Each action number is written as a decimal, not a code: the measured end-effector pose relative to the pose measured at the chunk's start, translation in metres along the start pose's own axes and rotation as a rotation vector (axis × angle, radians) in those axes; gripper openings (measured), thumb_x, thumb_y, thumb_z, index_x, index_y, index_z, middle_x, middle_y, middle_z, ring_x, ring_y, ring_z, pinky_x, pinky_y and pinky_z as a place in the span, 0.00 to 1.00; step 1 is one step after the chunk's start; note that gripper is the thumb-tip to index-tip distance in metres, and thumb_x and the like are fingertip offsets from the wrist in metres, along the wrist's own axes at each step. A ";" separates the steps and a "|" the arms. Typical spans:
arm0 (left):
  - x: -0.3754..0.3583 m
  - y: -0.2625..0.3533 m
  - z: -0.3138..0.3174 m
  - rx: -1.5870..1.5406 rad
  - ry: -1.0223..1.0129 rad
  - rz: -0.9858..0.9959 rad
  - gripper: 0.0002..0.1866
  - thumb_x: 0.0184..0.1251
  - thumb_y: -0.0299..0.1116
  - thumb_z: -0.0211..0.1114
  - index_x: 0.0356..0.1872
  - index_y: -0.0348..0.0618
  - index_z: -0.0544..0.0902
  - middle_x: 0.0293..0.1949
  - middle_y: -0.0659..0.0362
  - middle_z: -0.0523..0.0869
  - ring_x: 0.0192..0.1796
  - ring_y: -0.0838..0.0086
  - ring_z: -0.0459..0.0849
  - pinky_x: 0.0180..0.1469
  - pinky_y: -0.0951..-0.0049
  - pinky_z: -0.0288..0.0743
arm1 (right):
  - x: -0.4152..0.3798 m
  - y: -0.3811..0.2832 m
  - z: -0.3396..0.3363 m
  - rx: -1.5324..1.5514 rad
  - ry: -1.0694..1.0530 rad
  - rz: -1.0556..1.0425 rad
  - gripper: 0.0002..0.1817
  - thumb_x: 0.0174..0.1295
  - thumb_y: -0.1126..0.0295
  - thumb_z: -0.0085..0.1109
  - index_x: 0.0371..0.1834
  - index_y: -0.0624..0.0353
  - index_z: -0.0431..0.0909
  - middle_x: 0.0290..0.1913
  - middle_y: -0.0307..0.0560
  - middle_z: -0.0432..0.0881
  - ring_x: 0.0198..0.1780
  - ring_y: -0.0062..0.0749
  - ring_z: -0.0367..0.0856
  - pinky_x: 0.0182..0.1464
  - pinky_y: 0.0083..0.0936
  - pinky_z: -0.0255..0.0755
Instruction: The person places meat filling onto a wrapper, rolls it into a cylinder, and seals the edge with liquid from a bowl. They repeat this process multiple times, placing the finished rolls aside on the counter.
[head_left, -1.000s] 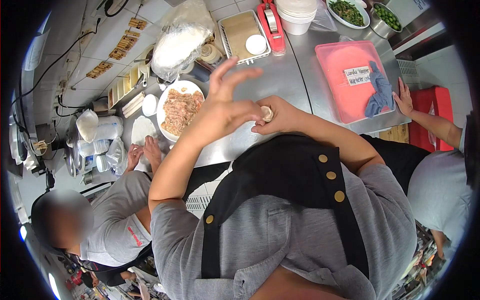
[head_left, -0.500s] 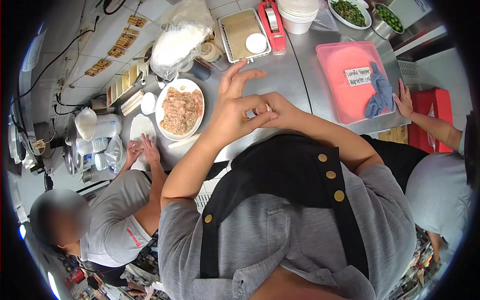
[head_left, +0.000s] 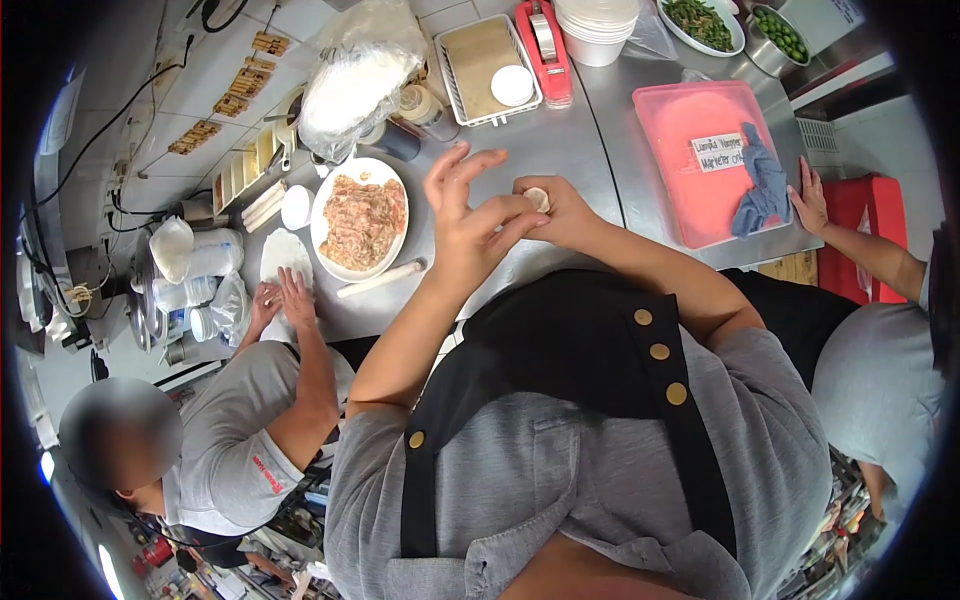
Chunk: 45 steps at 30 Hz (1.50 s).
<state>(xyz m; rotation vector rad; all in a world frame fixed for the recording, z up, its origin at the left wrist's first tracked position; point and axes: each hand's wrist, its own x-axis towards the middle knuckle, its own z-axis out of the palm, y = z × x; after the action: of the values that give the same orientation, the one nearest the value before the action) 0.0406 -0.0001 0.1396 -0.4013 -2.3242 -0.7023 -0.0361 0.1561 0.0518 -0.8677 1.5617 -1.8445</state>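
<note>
My right hand [head_left: 568, 215] is closed around a small pale roll [head_left: 538, 200], whose round whitish end shows between the fingers. From the left, my left hand [head_left: 470, 215] pinches at that end with thumb and index finger, its other fingers raised and spread. Both hands are above the steel table [head_left: 580, 130]. To their left stands a white oval plate [head_left: 333, 262] of raw minced filling [head_left: 362, 222]. Beside that plate lies a long thin white roll [head_left: 382, 279].
At left, a co-worker's hands [head_left: 290, 300] rest on a white sheet [head_left: 285, 257]. A pink-looking lidded box [head_left: 665, 150] with a blue cloth [head_left: 762, 185] sits at right, near another person's hand [head_left: 810, 200]. Behind are a white basket [head_left: 480, 40] and a red tape dispenser [head_left: 545, 60].
My left hand has shifted slightly, and its raised fingers sit lower. My right hand has turned so that the roll's end shows more. More of the long roll on the table is visible.
</note>
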 end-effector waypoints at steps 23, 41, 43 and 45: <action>0.015 -0.046 -0.004 -0.530 -0.272 -0.755 0.11 0.81 0.28 0.59 0.57 0.42 0.84 0.52 0.57 0.86 0.50 0.67 0.84 0.51 0.65 0.80 | -0.001 0.064 -0.002 0.079 0.085 0.022 0.14 0.76 0.62 0.63 0.54 0.61 0.77 0.46 0.43 0.80 0.48 0.28 0.81 0.55 0.29 0.77; 0.059 -0.036 -0.062 -0.603 -0.694 -0.289 0.27 0.52 0.24 0.83 0.57 0.44 0.87 0.54 0.59 0.90 0.56 0.66 0.88 0.58 0.67 0.81 | 0.026 -0.052 -0.022 0.734 -0.650 0.552 0.28 0.84 0.43 0.34 0.59 0.57 0.71 0.33 0.45 0.77 0.18 0.23 0.77 0.29 0.38 0.90; 0.058 -0.034 -0.062 -0.573 -0.694 -0.279 0.25 0.52 0.25 0.82 0.54 0.43 0.88 0.51 0.59 0.91 0.53 0.67 0.90 0.57 0.67 0.82 | 0.025 -0.058 -0.020 0.726 -0.641 0.567 0.28 0.85 0.43 0.34 0.59 0.57 0.71 0.34 0.45 0.78 0.18 0.24 0.78 0.28 0.37 0.90; 0.055 -0.032 -0.063 -0.533 -0.556 -0.187 0.21 0.55 0.27 0.81 0.52 0.43 0.88 0.45 0.58 0.92 0.49 0.65 0.91 0.54 0.66 0.83 | 0.023 -0.063 -0.019 0.670 -0.574 0.562 0.28 0.84 0.42 0.35 0.59 0.57 0.71 0.33 0.45 0.78 0.19 0.23 0.78 0.28 0.36 0.90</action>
<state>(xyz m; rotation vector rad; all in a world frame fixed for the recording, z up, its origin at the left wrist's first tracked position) 0.0180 -0.0570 0.2049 -0.6902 -2.6850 -1.4681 -0.0661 0.1609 0.1147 -0.4965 0.6577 -1.3815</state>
